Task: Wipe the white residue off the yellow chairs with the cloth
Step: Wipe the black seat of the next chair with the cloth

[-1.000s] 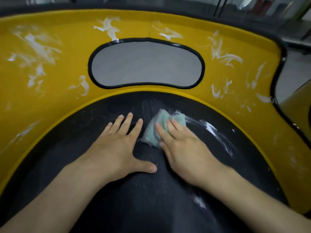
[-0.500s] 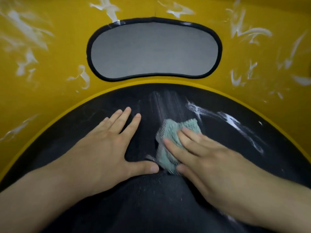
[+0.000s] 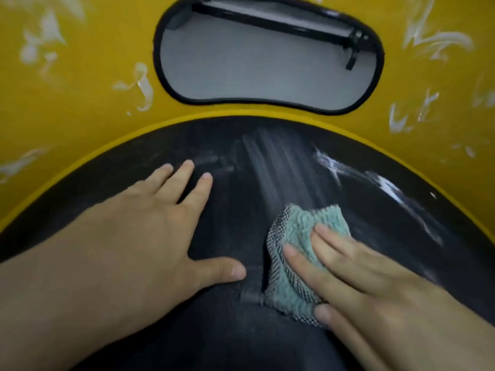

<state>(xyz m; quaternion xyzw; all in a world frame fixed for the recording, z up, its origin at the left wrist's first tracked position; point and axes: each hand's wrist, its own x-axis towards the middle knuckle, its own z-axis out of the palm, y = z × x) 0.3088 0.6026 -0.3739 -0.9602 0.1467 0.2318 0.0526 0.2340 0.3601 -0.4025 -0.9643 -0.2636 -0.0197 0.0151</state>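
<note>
Head view: right hand (image 3: 369, 285) flat on cloth (image 3: 297, 226)

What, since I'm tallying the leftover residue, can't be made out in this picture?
Head view only:
- Black seat under the cloth and right hand: covered, residue there unknown.
- Seat under the left hand: covered.
- Yellow backrest: top and sides cut off by the frame edges.
- White streaks on the seat's right: motion-blurred, outlines unclear.
- Dark bar behind the backrest opening: blurred, unidentifiable.

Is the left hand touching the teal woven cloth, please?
No, the left hand lies flat on the black seat, apart from the teal woven cloth.
</note>
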